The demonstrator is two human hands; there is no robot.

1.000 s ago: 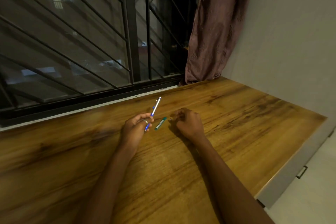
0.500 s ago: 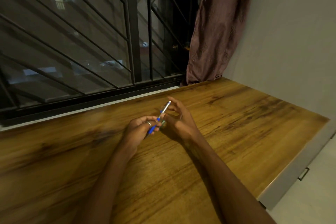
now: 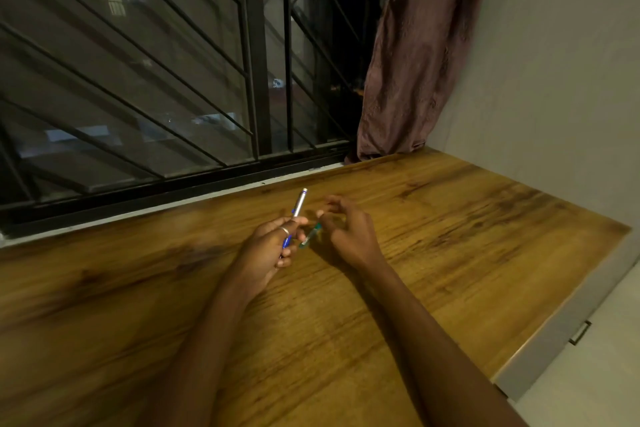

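Observation:
My left hand [image 3: 273, 246] grips a blue and silver pen [image 3: 298, 206] by its lower half, with the silver end pointing up and away toward the window. A short green tube [image 3: 310, 235] lies on the wooden table [image 3: 450, 253] between my two hands. My right hand [image 3: 349, 236] hovers just right of the tube, its fingers curled and the fingertips drawn together near the tube's far end. I cannot tell whether those fingertips pinch anything.
A barred window [image 3: 173, 80] runs along the table's far edge. A mauve curtain [image 3: 415, 62] hangs at the far right corner against a pale wall [image 3: 554, 80]. The table's right edge drops to a drawer front with a handle [image 3: 580, 333].
My right hand rose from a fist on the table, reached to the pen's upper end, then drew back to the right. The pen has tilted more upright in my left hand.

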